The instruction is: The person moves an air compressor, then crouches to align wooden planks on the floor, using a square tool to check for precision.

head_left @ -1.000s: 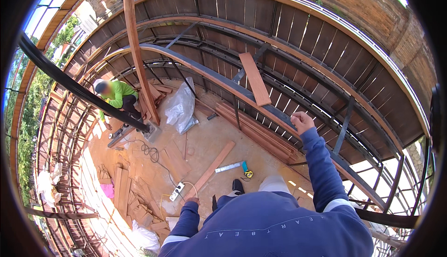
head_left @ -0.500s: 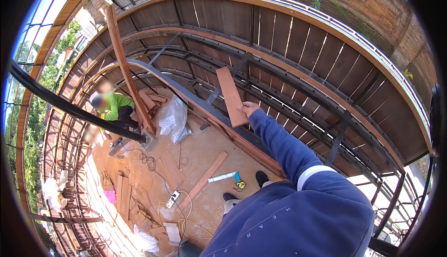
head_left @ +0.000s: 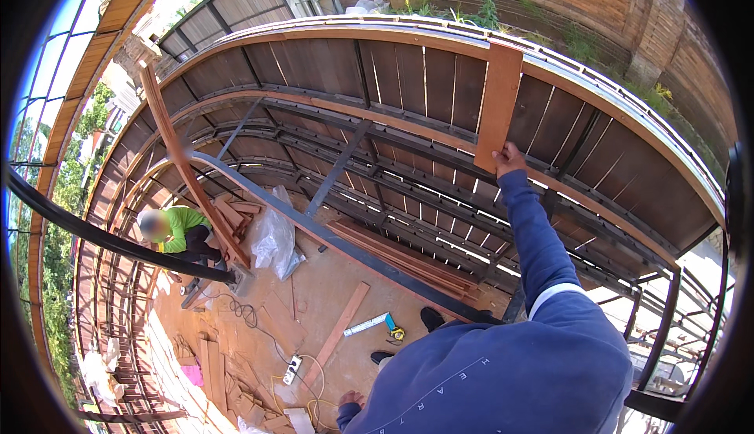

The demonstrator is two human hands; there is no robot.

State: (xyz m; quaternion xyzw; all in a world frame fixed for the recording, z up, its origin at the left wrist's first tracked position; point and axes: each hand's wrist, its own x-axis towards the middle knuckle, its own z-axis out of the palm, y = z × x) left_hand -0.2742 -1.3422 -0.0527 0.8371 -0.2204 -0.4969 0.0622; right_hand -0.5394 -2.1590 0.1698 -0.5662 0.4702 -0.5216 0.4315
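Observation:
My right hand (head_left: 509, 159) is closed on the lower end of a short reddish-brown wooden board (head_left: 501, 104). The board stands nearly upright against the curved slatted wall (head_left: 393, 73), its upper end reaching the wall's wooden top rail (head_left: 565, 69) and its lower end by a middle rail. How firmly it touches the wall I cannot tell. Low at my side, my left hand (head_left: 351, 399) hangs with nothing visible in it, its fingers loosely apart and partly hidden. On the floor nearest to that hand are a power strip (head_left: 292, 369) and cables.
A blue-handled square (head_left: 369, 325) and a yellow tape measure (head_left: 397, 333) lie by my feet. A curved metal rail (head_left: 338, 245) runs before me. Long boards (head_left: 408, 257) are stacked behind it. A person in green (head_left: 185, 222) crouches at left, near a plastic bag (head_left: 275, 238).
My right hand has carried the board up and to the right, from over the metal rail to the wall. My left hand has come into view. The view has shifted.

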